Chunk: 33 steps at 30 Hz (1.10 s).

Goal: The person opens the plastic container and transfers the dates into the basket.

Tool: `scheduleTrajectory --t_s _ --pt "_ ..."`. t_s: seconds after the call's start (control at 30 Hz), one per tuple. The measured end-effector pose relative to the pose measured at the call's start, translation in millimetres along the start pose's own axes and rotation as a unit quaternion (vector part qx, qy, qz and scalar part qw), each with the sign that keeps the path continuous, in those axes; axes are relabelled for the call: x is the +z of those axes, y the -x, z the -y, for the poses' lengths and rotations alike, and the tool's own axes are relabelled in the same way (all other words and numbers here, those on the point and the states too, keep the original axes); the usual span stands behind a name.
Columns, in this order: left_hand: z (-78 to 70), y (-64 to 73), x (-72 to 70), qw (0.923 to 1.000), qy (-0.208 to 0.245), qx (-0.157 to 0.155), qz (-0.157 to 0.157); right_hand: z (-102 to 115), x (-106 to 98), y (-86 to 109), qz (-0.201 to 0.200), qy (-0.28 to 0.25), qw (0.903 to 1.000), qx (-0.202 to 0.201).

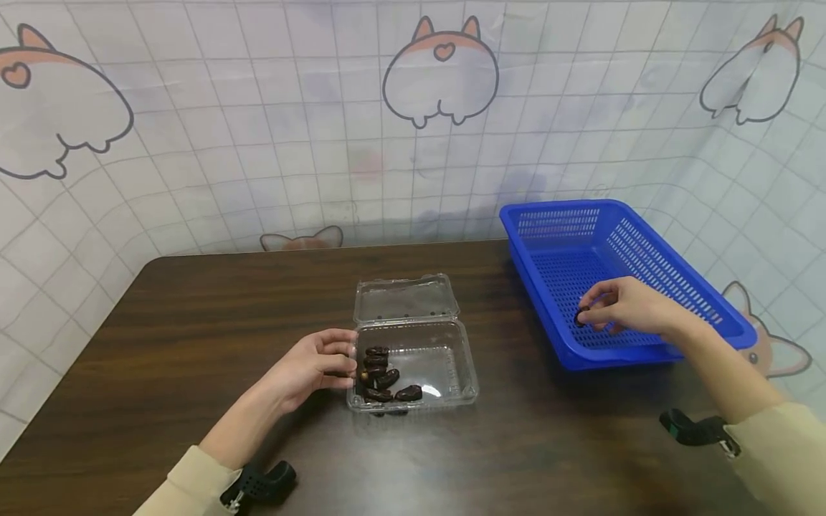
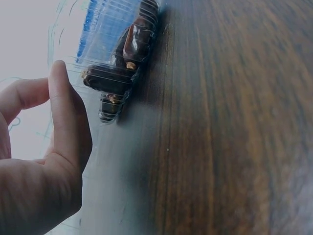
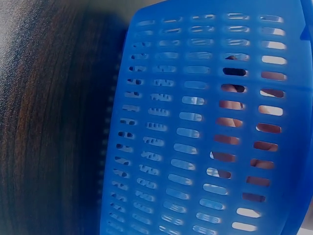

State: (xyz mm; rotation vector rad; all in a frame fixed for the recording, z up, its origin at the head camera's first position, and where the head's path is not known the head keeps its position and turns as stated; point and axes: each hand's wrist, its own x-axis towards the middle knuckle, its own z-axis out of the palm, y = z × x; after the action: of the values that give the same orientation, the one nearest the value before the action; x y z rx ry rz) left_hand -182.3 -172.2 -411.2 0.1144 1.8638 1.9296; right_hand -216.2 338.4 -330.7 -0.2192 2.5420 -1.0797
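My left hand (image 1: pixel 324 364) rests its straight fingertips against the left side of a clear plastic clamshell box (image 1: pixel 452 358). Several dark brown dates (image 1: pixel 386 378) lie in the box's left half, and the hinged lid (image 1: pixel 405 299) is folded back behind it. In the left wrist view, dates (image 2: pixel 107 79) show through the clear wall beside the left hand (image 2: pixel 63 132). My right hand (image 1: pixel 619 308) pinches one date (image 1: pixel 581 316) over the inside of a blue plastic basket (image 1: pixel 548 301). In the right wrist view, the basket's slotted wall (image 3: pixel 195 117) mostly hides that hand.
A dark wood-grain table (image 1: pixel 213 315) carries the box near its middle and the basket at its back right. Behind them hangs a white grid-patterned cloth (image 1: pixel 258 122) with cartoon animals. Black wrist straps (image 1: pixel 258 486) show at both sleeves.
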Motion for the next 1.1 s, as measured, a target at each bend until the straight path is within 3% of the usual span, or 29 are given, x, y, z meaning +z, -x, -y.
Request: scheduleTrajectory --t_s 0.73,0.9,1.1 --pt "-2.7 1.2 -1.4 1.0 -0.002 -0.004 0.003 1 9 -10.3 0.025 0.02 0.9995 -0.007" --pt "-2.1 1.1 -1.3 1.0 0.0 -0.005 0.004 7 7 -9.4 0.001 0.035 0.9993 -0.012" --pt "-3.2 1.0 -1.4 1.0 0.001 0.0 0.005 21 6 -6.9 -0.064 0.065 0.9954 -0.029"
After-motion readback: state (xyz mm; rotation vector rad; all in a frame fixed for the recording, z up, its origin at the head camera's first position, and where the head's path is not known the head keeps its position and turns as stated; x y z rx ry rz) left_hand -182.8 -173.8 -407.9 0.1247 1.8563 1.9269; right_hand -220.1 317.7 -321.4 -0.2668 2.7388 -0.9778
